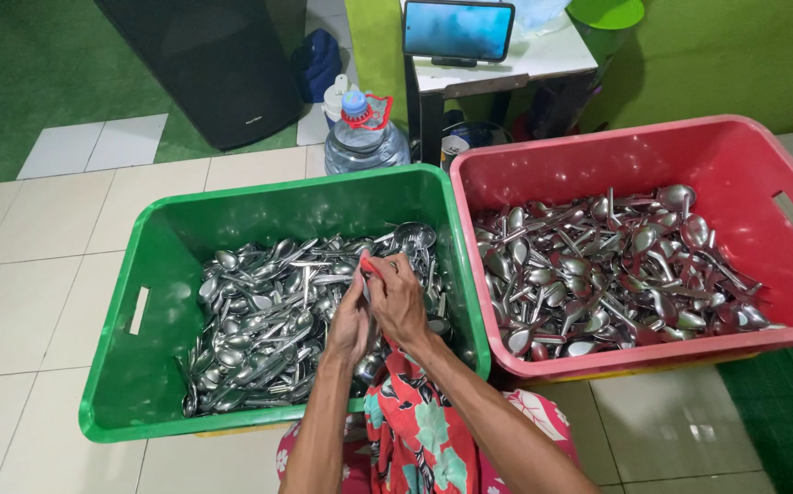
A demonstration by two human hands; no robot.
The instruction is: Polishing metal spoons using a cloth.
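Over the green crate (140,366) of spoons (259,320), my left hand (350,325) and right hand (398,297) pinch what looks like a small red band (368,266), fingers closed together; red crate (781,274) beside

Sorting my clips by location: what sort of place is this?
Probably a home or small workshop floor: a green crate and a red crate of metal spoons on tiles, a water jug behind.

Pale tiled floor (39,274) carries it all: a green crate (140,366) and a red crate (781,183) sit side by side, touching. Behind them stand a water jug (364,137) and a black speaker (204,64).
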